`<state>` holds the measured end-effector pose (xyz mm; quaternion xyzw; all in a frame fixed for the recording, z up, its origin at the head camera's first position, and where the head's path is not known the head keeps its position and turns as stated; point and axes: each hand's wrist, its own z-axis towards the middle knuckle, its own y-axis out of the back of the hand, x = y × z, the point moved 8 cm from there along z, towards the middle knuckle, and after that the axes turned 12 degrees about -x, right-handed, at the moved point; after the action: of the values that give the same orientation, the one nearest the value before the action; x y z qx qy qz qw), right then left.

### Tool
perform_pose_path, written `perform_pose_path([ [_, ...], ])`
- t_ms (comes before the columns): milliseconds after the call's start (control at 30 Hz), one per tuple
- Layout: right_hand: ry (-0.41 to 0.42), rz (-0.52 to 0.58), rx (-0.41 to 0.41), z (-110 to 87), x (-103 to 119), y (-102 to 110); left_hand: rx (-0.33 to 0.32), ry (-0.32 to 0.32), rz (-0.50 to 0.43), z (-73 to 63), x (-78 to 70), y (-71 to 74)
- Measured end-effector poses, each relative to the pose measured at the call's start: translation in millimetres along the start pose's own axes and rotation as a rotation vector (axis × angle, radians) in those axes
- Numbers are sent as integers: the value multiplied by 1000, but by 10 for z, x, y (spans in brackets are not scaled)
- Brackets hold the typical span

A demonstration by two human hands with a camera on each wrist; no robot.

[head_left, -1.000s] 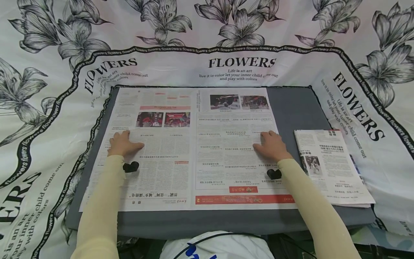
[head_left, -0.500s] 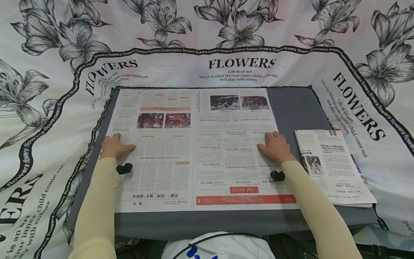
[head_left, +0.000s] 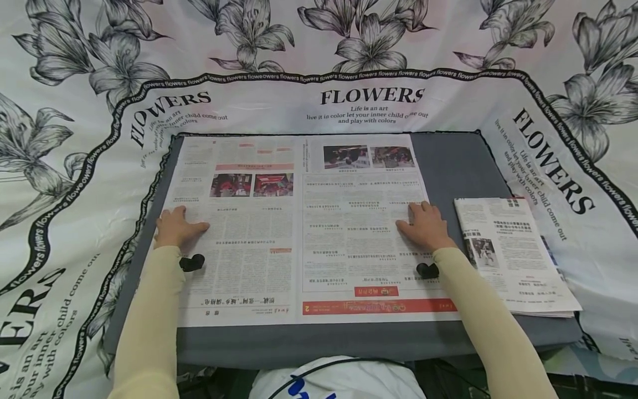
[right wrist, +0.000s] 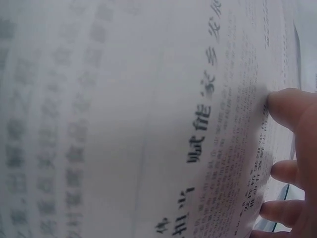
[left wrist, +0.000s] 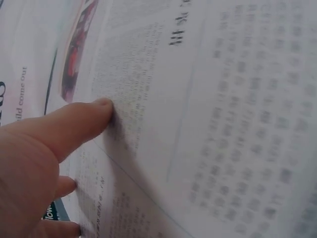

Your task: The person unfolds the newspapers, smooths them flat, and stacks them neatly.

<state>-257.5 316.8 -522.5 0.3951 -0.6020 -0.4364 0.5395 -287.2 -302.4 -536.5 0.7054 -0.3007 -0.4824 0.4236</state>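
The spread newspaper [head_left: 319, 238] lies on the table [head_left: 458, 163], left hand [head_left: 176, 227] and right hand [head_left: 427, 227] on it, folded papers [head_left: 520, 266] at its right.

"FLOWERS" on the cloth [head_left: 269, 102], "2" (white on red) on the spread newspaper [head_left: 299, 233].

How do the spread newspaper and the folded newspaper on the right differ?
The spread newspaper lies open, covering much of the grey table; the folded newspaper is a smaller layered pile. The spread newspaper shows four photos; the folded newspaper's top shows one. Both bear printed text and lie on the table.
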Motion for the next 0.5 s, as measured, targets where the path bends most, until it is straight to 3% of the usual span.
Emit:
perform_pose_path([
  [133,-2,33,-16,-44,-28,-4,-63,-22,-7,-83,-6,-38],
  [333,59,121,-102,-118,-118,182,-181,-75,-47,-354,-79,-27],
  [500,56,139,-159,-210,-357,470,-167,-158,-23,-548,-297,-90],
])
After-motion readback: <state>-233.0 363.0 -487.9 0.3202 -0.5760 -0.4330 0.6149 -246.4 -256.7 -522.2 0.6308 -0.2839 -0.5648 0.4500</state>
